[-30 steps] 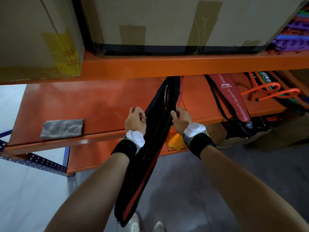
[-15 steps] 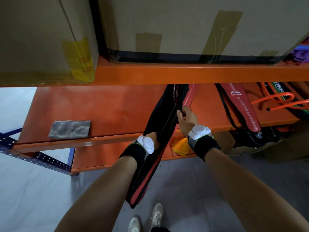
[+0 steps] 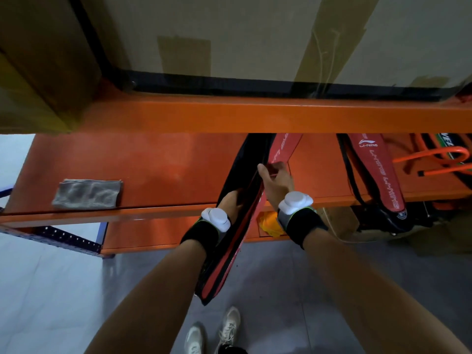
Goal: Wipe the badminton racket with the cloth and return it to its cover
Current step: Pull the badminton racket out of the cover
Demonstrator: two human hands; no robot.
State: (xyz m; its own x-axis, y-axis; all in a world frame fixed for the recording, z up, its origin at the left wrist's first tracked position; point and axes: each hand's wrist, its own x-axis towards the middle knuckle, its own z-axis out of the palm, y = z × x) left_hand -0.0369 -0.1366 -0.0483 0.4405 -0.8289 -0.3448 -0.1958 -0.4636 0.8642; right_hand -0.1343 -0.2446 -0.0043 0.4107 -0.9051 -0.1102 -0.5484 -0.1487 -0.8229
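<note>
Orange shelving is filling our view, with big cardboard boxes (image 3: 255, 34) sitting on the shelf above. We are standing at the middle shelf (image 3: 153, 164), working on the black and red racket cover (image 3: 229, 251).

Our right hand (image 3: 277, 182) is pinching the cover's open edge, its fingers (image 3: 263, 171) closing together on the red lip, we judge so as to be holding the mouth wide. Our left hand (image 3: 229, 203) is reaching inside that opening; its fingers are hidden by the fabric, so we cannot tell whether they are clamping on anything. Probably they are feeling for the racket, which we cannot see and which we judge is inside the cover.

Outward from the fingers, the cover is hanging down past the shelf edge toward the floor (image 3: 281, 290), its upper end running up under the shelf above. The grey cloth (image 3: 88, 194) is lying well to the left of our left fingers, near the shelf's front edge, ready for wiping. Another red cover (image 3: 378, 172) is lying to the right.
</note>
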